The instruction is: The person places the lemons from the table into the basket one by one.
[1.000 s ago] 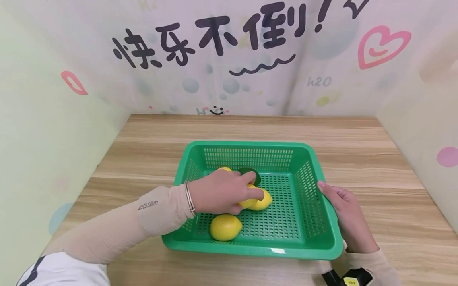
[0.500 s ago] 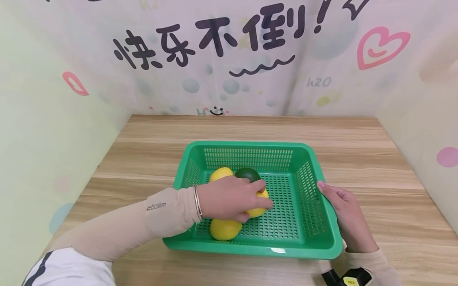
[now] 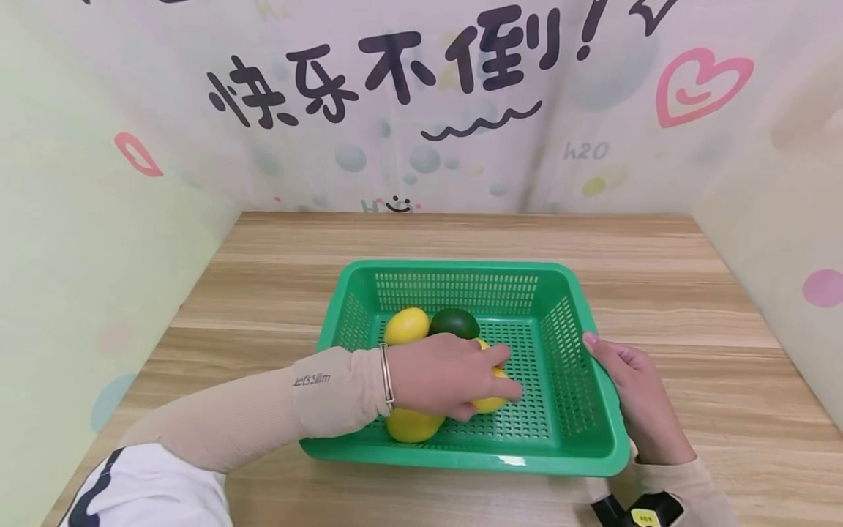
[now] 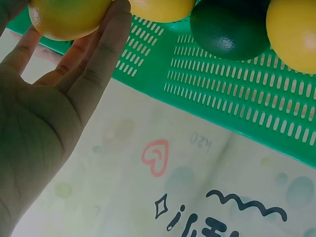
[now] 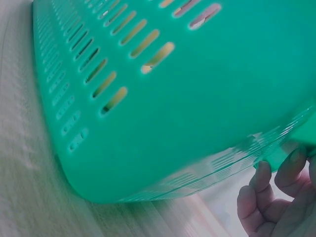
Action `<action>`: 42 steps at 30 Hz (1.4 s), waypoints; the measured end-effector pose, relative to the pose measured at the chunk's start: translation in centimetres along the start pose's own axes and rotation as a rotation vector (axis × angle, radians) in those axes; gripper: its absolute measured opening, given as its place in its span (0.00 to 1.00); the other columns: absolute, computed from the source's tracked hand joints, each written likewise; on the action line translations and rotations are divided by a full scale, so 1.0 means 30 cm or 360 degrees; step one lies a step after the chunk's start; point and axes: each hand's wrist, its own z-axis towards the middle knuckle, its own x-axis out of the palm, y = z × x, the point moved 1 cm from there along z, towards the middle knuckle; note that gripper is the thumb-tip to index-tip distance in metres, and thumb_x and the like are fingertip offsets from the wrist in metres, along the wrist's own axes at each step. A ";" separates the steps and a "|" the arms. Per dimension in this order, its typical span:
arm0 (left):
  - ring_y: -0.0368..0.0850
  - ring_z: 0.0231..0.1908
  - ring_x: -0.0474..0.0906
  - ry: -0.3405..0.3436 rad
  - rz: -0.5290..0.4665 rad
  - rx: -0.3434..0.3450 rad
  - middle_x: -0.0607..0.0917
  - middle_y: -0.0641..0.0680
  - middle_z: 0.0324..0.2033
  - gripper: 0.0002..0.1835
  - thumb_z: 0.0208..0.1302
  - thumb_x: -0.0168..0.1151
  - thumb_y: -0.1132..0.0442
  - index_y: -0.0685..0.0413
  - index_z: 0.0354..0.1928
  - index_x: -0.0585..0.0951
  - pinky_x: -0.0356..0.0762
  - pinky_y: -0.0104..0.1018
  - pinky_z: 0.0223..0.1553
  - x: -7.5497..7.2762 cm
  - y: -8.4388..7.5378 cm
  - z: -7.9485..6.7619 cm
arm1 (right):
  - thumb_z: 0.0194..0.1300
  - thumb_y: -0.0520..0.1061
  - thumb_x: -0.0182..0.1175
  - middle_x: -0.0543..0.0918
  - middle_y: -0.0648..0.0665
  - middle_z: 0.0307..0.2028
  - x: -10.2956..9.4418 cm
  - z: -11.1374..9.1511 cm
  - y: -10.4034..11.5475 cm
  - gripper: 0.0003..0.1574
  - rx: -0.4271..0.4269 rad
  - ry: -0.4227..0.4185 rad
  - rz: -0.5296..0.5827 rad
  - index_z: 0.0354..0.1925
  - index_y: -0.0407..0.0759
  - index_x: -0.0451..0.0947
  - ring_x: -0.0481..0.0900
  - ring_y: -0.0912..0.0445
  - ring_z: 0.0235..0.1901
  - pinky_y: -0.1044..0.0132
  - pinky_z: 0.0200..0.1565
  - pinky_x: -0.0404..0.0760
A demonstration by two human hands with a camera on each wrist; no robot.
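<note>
My left hand reaches into a green plastic basket, its fingers curled round a lemon. In the left wrist view, that hand's fingers cup the same lemon from several sides. Another yellow fruit peeks out behind the hand, mostly hidden. At the basket's back left lie a lemon and, beside it, a dark green avocado. Nearer the front, my wrist partly covers one more lemon. My right hand grips the basket's right rim, thumb on top and fingers underneath.
The basket stands on a wood-grain table. A printed curtain hangs behind the table, with pale walls to the left and right. The right wrist view shows the slotted basket side close up.
My left hand has moved right and slightly toward me inside the basket, with the lemon. The back-left lemon and the avocado have come into fuller view. The right hand keeps its place.
</note>
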 end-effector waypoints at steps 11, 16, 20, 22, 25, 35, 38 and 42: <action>0.38 0.28 0.71 -0.0005 -0.0041 0.0016 0.77 0.47 0.44 0.24 0.66 0.69 0.57 0.34 0.63 0.78 0.69 0.23 0.21 -0.005 -0.003 0.020 | 0.81 0.57 0.50 0.90 0.41 0.30 -0.001 0.002 0.001 0.29 -0.0012 0.0014 -0.0001 0.42 0.36 0.87 0.90 0.48 0.27 0.54 0.27 0.87; 0.38 0.26 0.70 0.0006 -0.0061 0.0023 0.76 0.48 0.44 0.25 0.66 0.68 0.58 0.35 0.64 0.77 0.69 0.23 0.21 0.000 -0.007 0.031 | 0.81 0.57 0.50 0.90 0.41 0.30 0.000 0.001 0.001 0.29 -0.0008 0.0011 0.0002 0.42 0.36 0.87 0.90 0.48 0.27 0.54 0.27 0.87; 0.36 0.23 0.68 0.0017 -0.0002 0.0031 0.77 0.48 0.45 0.25 0.66 0.68 0.57 0.35 0.64 0.77 0.67 0.22 0.20 0.007 -0.013 0.037 | 0.81 0.57 0.51 0.90 0.41 0.30 0.000 0.000 0.000 0.29 0.0006 -0.0010 -0.0013 0.42 0.35 0.86 0.90 0.49 0.27 0.54 0.27 0.88; 0.35 0.21 0.67 0.0027 0.0023 0.0038 0.77 0.48 0.45 0.24 0.66 0.68 0.57 0.35 0.63 0.78 0.66 0.21 0.20 0.010 -0.015 0.039 | 0.81 0.57 0.51 0.90 0.41 0.31 0.001 0.000 0.000 0.29 0.0006 -0.0017 -0.0023 0.42 0.35 0.86 0.90 0.49 0.27 0.54 0.27 0.88; 0.35 0.19 0.66 0.0047 0.0043 0.0047 0.76 0.48 0.45 0.23 0.66 0.67 0.57 0.35 0.63 0.78 0.66 0.21 0.20 0.016 -0.018 0.041 | 0.81 0.57 0.51 0.90 0.42 0.31 0.000 -0.001 0.000 0.29 0.0004 -0.0019 -0.0032 0.42 0.35 0.86 0.90 0.49 0.27 0.54 0.28 0.88; 0.34 0.20 0.68 0.0079 0.0050 0.0064 0.77 0.48 0.46 0.25 0.65 0.71 0.52 0.34 0.63 0.77 0.68 0.21 0.21 0.033 -0.022 0.043 | 0.81 0.57 0.50 0.90 0.41 0.30 -0.002 0.002 0.003 0.29 -0.0008 0.0007 -0.0017 0.42 0.36 0.87 0.90 0.49 0.27 0.54 0.27 0.87; 0.35 0.21 0.70 0.0076 0.0053 0.0066 0.78 0.47 0.46 0.25 0.65 0.71 0.52 0.34 0.63 0.78 0.69 0.22 0.22 0.037 -0.026 0.043 | 0.81 0.57 0.50 0.90 0.41 0.31 -0.001 0.002 0.003 0.29 -0.0011 0.0013 -0.0010 0.42 0.36 0.87 0.90 0.49 0.27 0.54 0.28 0.87; 0.36 0.22 0.71 0.0086 0.0027 0.0067 0.77 0.47 0.45 0.24 0.64 0.72 0.51 0.34 0.62 0.78 0.69 0.22 0.23 0.045 -0.031 0.045 | 0.81 0.57 0.50 0.90 0.41 0.32 -0.001 0.002 0.002 0.29 -0.0015 0.0018 -0.0013 0.43 0.37 0.87 0.90 0.48 0.28 0.54 0.28 0.87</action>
